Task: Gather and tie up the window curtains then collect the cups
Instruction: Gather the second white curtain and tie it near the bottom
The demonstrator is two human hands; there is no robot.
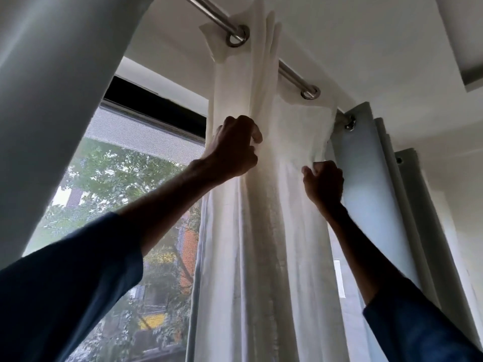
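A white curtain (pixel 261 231) hangs in bunched folds from a steel rod (pixel 290 74), in front of the window (pixel 130 192) between two grey curtains (pixel 52 100) (pixel 366 178). Your arms reach up: your left grip (pixel 235 145) clutches the gathered folds at its left side, your right grip (pixel 324 181) pinches its right edge. Two steel rings (pixel 237 35) show on it

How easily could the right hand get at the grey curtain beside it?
Probably yes, easily. The right hand grips the edge of the white curtain right next to the grey curtain, with nothing between them; it would only have to let go of the white one first.
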